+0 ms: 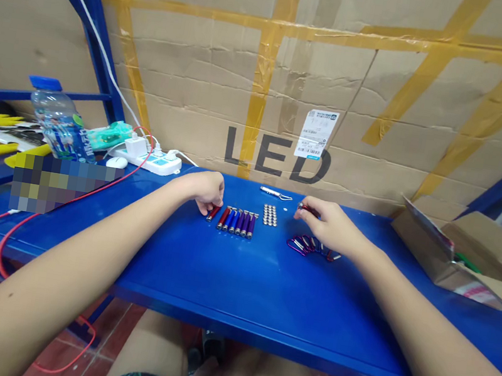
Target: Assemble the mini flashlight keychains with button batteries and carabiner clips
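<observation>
My left hand (209,193) is closed, fingertips on the upper end of a red metal tube (211,214) lying on the blue table. Right beside it runs a row of similar small tubes (236,222) in red, blue and purple. My right hand (326,222) pinches a small dark-red metal piece (308,209); the fingers hide part of it. Below that hand lies a fanned pile of coloured carabiner clips (311,246). Between the hands, silver button cells (270,215) stand in a neat grid. Behind them rests a silver penlight (270,192) with a clip.
A white power strip (155,161) with plugs and a red cable (112,188) occupies the left side, near a water bottle (63,123). At right stands an open cardboard box (449,261). A large taped cardboard sheet (211,80) closes off the back.
</observation>
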Motion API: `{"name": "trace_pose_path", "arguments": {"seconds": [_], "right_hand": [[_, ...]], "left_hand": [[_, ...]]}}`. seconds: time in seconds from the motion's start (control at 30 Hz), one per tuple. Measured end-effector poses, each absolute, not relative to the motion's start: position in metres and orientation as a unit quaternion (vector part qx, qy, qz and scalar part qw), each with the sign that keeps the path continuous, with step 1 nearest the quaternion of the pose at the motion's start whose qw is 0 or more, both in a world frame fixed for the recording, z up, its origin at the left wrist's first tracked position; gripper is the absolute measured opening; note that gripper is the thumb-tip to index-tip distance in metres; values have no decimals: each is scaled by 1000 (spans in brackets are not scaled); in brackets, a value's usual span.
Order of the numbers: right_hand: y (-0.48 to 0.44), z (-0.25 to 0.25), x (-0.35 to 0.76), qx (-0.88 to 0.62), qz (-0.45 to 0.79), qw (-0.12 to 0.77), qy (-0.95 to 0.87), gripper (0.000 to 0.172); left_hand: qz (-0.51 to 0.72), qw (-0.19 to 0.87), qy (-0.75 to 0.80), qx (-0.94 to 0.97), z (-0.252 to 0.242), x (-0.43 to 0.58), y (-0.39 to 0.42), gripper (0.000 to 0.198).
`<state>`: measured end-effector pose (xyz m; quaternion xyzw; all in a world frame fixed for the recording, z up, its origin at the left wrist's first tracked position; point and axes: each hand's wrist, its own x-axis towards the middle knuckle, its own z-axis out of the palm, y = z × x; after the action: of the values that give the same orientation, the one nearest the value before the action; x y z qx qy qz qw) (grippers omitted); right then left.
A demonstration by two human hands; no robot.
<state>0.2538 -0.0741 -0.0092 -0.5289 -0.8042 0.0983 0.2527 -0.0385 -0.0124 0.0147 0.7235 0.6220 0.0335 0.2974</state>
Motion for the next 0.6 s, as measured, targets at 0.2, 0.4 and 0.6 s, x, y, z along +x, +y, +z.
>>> {"name": "trace_pose_path", "arguments": {"seconds": [0.2,0.4,0.6], "right_hand": [[-74,-10,254,-528,95,249,-807,19],[-73,-12,255,-527,94,242,-809,21],[-72,-12,255,-529,101,236,-809,20]], "left_hand": [[31,308,617,723,15,-37,-14,3],[25,330,595,732,15,-35,-16,5],[23,339,591,731,14,-34,-16,6]]}}
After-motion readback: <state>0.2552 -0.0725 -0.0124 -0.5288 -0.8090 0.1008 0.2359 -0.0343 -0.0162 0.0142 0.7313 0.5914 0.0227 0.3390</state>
